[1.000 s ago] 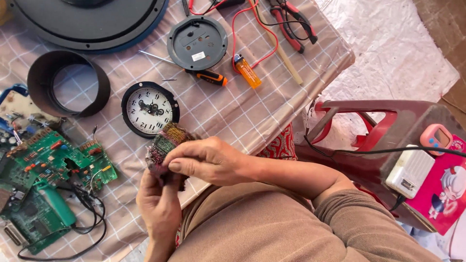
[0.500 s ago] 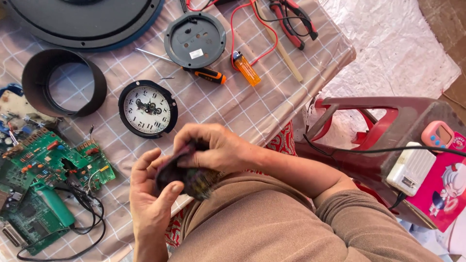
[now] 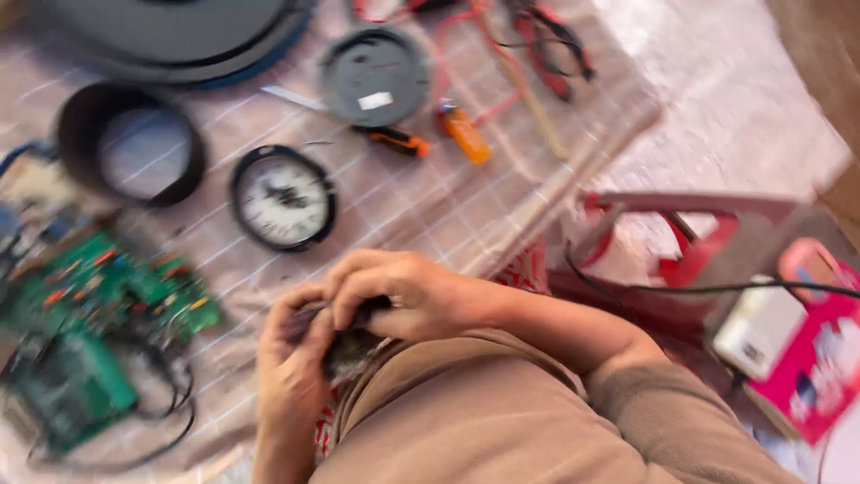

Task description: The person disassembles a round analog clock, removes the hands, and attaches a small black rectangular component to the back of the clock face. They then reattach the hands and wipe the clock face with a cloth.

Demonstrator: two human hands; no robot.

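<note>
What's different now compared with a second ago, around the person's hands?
Both hands, left hand and right hand, drew the small dark part off the table edge toward the lap and turned it over: its green board face no longer shows. Both keep hold of it. The clock face, green circuit boards, black ring and orange lighter lie where they were.

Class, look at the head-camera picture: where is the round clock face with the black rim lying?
The clock face lies on the checked cloth, left of centre, between the black ring and the orange-handled screwdriver, above the hands.

Repair bench: circuit boards [image 3: 107, 296], pliers [image 3: 546, 45].
</note>
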